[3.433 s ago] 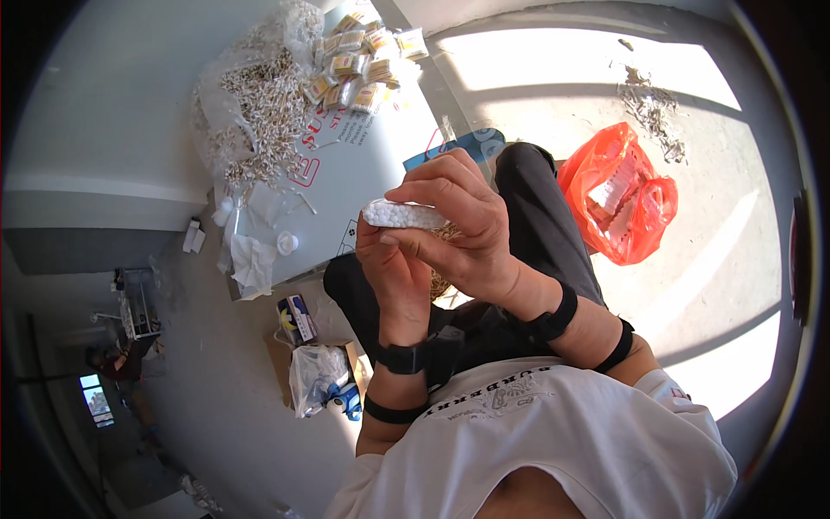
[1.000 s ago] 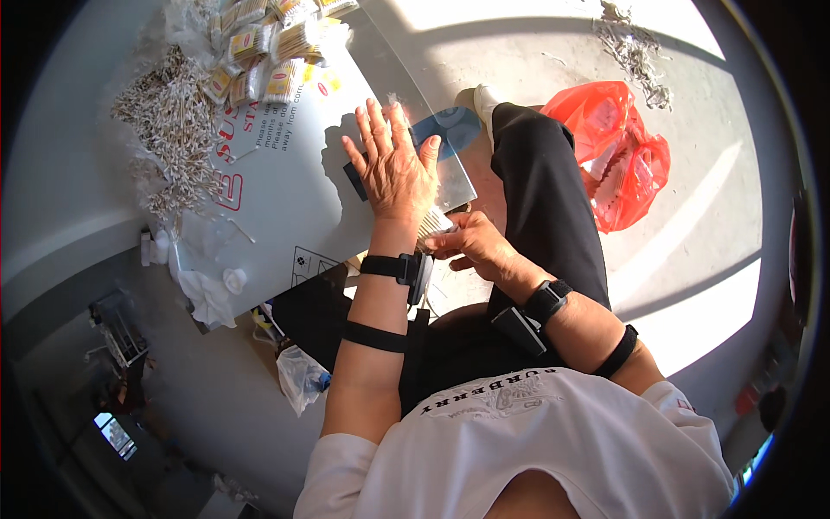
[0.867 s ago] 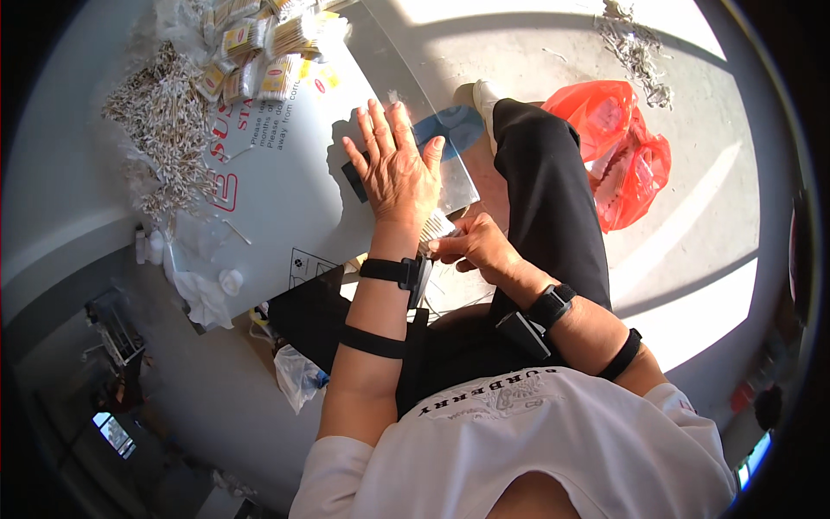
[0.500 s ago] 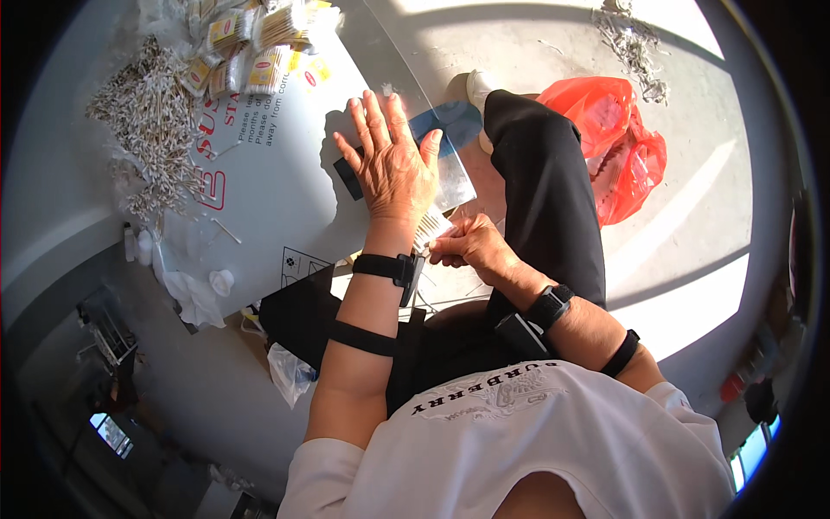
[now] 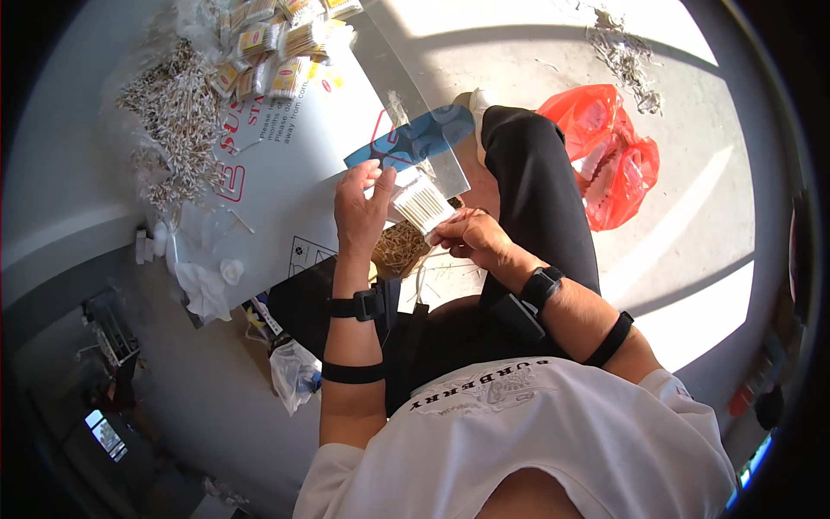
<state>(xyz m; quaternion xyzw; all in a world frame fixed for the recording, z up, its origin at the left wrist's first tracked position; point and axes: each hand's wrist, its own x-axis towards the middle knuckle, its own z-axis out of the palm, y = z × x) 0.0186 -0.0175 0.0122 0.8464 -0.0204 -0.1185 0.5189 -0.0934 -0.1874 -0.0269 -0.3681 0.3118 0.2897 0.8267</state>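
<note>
My right hand [image 5: 475, 237] pinches the near end of a flat, clear pack of cotton swabs [image 5: 424, 206], its sticks lined up side by side. Just left of that pack is my left hand [image 5: 359, 208], its fingers loosely bent and the thumb standing apart, with nothing visible in its grasp. Below the pack, a box of loose swab sticks [image 5: 399, 251] shows between my forearms. A heap of loose cotton swabs [image 5: 177, 121] lies on the grey printed board [image 5: 285, 190] at the left. Beyond it are several filled swab packs [image 5: 290, 76] with yellow labels.
A clear sheet with a blue patterned strip [image 5: 411, 143] lies at the board's right edge. Right of my leg, a red plastic bag [image 5: 609, 164] sits on the floor. Scraps [image 5: 622, 56] lie farther off. Crumpled clear plastic [image 5: 294, 376] hangs below the board.
My left hand has drawn back from the board, its spread fingers now bent. The swab pack has come fully into view in my right hand, and the blue strip and stick box are uncovered.
</note>
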